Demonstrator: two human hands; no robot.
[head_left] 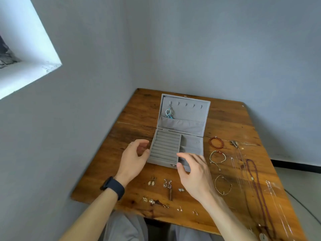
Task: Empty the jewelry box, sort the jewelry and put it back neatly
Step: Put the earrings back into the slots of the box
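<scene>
**A:** Hand pose?
**B:** Your left hand (134, 159) is just beside the left wall of the jewelry box (194, 110). Fingers loosely curled, gripping nothing. Can't tell if the thumb touches the wall. Black watch (112, 187) on that wrist, thin ring (130, 144) on one finger.
**A:** Right?
**B:** Your right hand (194, 176) hovers over the box's near right corner, fingers spread and relaxed, holding nothing. It hides part of the right compartments and the front wall.
**A:** Box?
**B:** Middle of the wooden table (139, 108), lid open, standing up at the far side. Ring rolls on the left of the base, divided compartments on the right. Turquoise earrings (168, 113) hang from the leftmost hook in the lid, above its pocket.
**A:** Other pieces?
**B:** All on the table. Right of the box, far to near: red bead bracelet (216, 142), cord bracelet (217, 157), thin bangle (223, 185). Further right, thin chains (234, 143) and a dark beaded necklace (258, 188) run far to near. Earring pairs (152, 182) lie in rows by the near edge, between your forearms. Grey walls left and far.
</scene>
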